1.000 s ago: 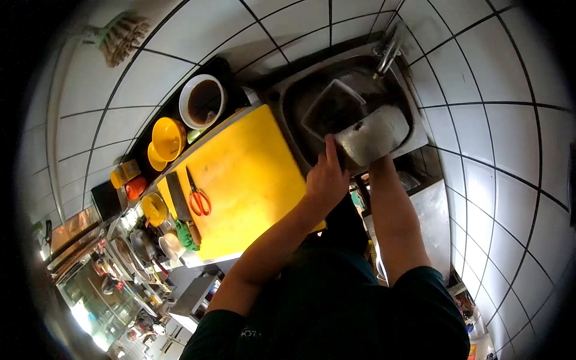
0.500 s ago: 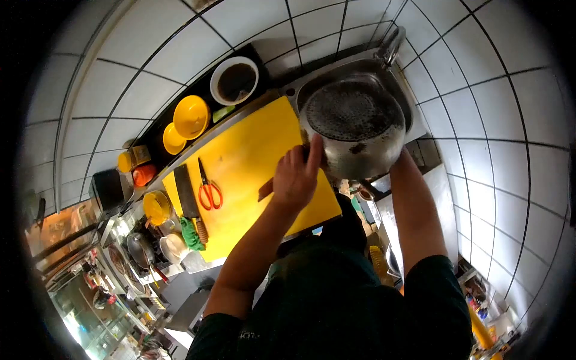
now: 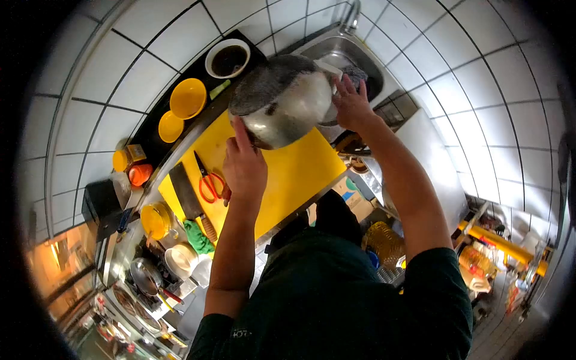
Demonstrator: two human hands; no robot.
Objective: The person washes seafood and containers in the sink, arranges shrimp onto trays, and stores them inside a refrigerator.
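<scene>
A metal wok (image 3: 287,114) is tilted over the far right part of the yellow cutting board (image 3: 300,180), its blackened underside facing me. My left hand (image 3: 245,165) is closed round its handle, with the index finger stretched along the metal. The brown handle end pokes out by the wrist. My right hand (image 3: 355,108) is at the wok's right edge, fingers spread; whether they press on it is hard to tell. Behind those fingertips, a dark grey scrubber-like bundle (image 3: 354,75) lies in the sink (image 3: 336,51).
On the board's left lie a cleaver (image 3: 187,191) and red-handled scissors (image 3: 209,183), with a green cloth (image 3: 198,237) beside them. Yellow bowls (image 3: 188,98) and a white bowl of dark liquid (image 3: 228,59) line the back ledge. A faucet (image 3: 350,17) stands behind the sink.
The wok has moved left, from over the sink to over the board, and tilted. My left hand moved left with it. My right hand, earlier hidden behind the wok, now shows with fingers spread.
</scene>
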